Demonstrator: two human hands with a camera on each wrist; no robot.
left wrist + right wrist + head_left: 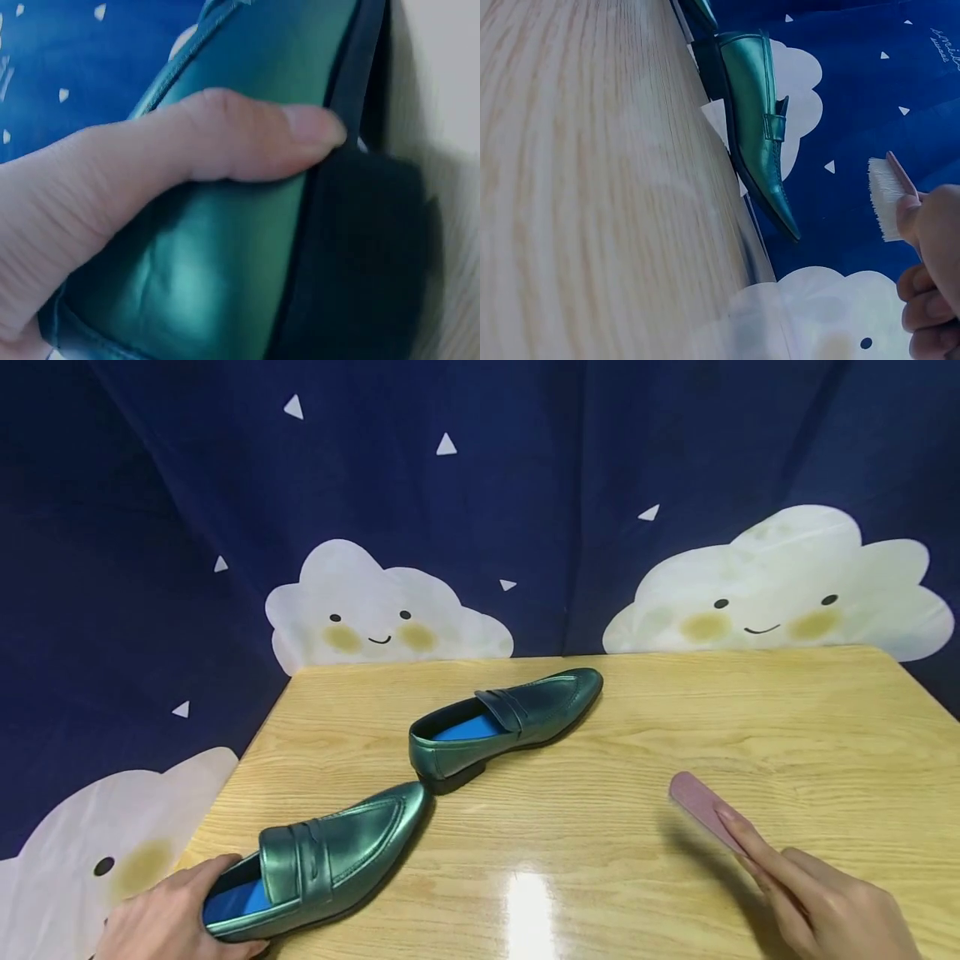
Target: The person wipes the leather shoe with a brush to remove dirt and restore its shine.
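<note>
Behind the far shoe [543,710] hangs a dark blue curtain [480,510]. Beneath the shoe spreads the wooden table [600,860]. The near shoe [360,852], metallic green like its mate, lies nearer the person and to the left of the far shoe, its toe right at that shoe's heel; whether the two touch I cannot tell.

The left hand [161,914], left of and well nearer than the far shoe, grips the near shoe round its heel end, thumb [225,139] laid across the side toward the sole edge. The right hand [832,897], well to the right of the far shoe and nearer the person, grasps the pale pink brush [705,810]. That brush hangs over the table to the right of the far shoe, its white bristles [885,199] facing the wood and apart from both shoes.

A forward push by the left hand would likely knock the near shoe's toe into the far shoe and shove it askew. Held only at the heel, and glossy, the near shoe could also swivel or slip under side pressure.
</note>
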